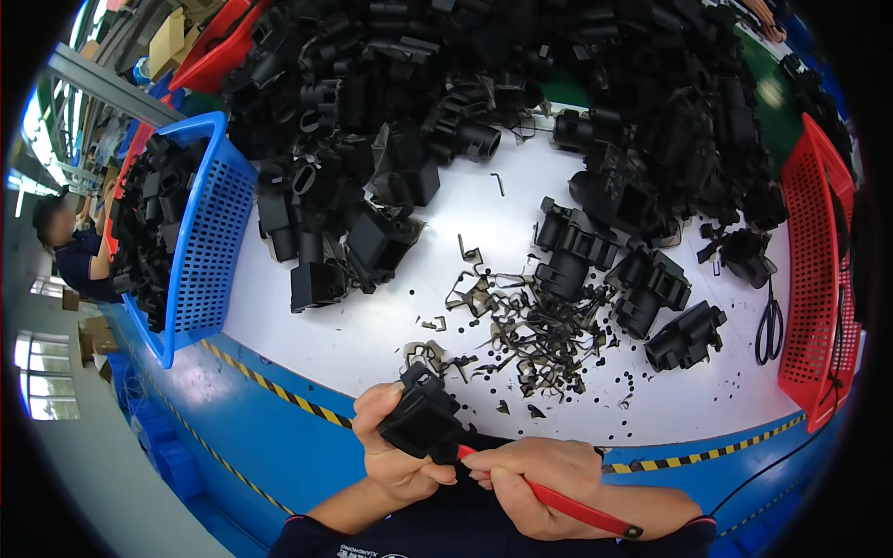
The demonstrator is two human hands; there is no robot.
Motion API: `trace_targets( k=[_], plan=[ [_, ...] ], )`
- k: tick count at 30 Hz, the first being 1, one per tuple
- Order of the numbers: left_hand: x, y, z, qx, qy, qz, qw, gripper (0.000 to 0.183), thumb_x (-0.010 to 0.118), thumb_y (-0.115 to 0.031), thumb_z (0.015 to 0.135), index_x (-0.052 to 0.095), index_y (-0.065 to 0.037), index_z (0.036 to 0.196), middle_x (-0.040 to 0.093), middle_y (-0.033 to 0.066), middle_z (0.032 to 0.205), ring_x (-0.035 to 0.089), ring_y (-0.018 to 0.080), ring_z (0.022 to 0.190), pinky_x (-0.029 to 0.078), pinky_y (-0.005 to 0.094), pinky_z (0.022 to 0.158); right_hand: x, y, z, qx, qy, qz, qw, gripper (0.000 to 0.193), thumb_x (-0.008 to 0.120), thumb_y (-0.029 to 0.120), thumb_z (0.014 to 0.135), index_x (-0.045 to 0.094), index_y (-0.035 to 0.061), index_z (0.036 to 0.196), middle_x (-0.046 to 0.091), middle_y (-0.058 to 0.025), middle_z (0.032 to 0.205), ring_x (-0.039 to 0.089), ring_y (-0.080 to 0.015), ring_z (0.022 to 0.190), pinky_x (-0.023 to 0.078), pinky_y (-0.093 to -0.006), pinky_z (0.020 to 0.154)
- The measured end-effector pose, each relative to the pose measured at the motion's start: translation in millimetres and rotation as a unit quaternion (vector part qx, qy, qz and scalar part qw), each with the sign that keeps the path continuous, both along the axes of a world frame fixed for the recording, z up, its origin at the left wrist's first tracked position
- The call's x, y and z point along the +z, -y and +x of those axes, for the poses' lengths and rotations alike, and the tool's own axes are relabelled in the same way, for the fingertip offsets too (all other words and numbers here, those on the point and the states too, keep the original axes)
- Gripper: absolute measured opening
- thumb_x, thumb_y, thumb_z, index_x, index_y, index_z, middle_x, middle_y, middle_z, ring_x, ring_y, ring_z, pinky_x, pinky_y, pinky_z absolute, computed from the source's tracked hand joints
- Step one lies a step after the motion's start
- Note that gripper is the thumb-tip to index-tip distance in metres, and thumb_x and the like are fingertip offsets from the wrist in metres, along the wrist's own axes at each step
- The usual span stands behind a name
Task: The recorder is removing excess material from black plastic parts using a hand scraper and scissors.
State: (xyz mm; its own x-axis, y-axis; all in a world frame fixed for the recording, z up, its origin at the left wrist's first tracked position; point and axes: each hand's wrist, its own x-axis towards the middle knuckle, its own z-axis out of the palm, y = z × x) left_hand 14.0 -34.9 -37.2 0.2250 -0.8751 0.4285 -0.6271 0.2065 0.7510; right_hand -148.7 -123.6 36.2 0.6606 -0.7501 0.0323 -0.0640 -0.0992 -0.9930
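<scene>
My left hand (395,456) is closed around a black molded plastic part (423,416), held up before my body at the near edge of the table. A slim tool with a red handle (567,505) is gripped in my right hand (549,474); its front end meets the lower right side of the part, and its tip is hidden there. Beyond my hands, a heap of black plastic scraps (544,339) is strewn over the white tabletop (372,344). Several similar black parts, one a loose black part (686,337), lie around the scraps.
A large pile of black parts (372,84) covers the table's far side. At the left stands a blue basket (216,242) full of black parts; a red basket (807,307) stands at the right. Black-handled scissors (769,325) lie beside it. Another person (79,242) is at the far left.
</scene>
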Motion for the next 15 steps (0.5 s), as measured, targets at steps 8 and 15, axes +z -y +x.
trace_targets(
  k=[8,15],
  plan=[
    [5,2,2,0.005,0.032,-0.006,0.999,0.043,0.060,-0.049,0.075,0.064,-0.008,0.067,0.031,0.0134,0.122,0.041,0.0295,0.096,0.039,0.0360,0.071,3,6,-3,0.028,-0.039,0.062,0.997,0.017,0.048,0.006,0.084,0.061,0.0009,0.093,0.064,-0.0094,0.074,0.064,-0.0172,0.066,0.052,-0.0265,0.060],
    [5,6,-4,0.018,0.006,-0.037,0.999,0.041,0.062,-0.049,0.074,0.065,-0.009,0.067,0.032,0.0135,0.123,0.040,0.0297,0.098,0.040,0.0351,0.072,3,6,-6,0.052,-0.029,0.103,0.993,0.019,0.045,0.007,0.086,0.058,-0.0003,0.098,0.064,-0.0101,0.079,0.064,-0.0172,0.069,0.052,-0.0266,0.063]
  ],
)
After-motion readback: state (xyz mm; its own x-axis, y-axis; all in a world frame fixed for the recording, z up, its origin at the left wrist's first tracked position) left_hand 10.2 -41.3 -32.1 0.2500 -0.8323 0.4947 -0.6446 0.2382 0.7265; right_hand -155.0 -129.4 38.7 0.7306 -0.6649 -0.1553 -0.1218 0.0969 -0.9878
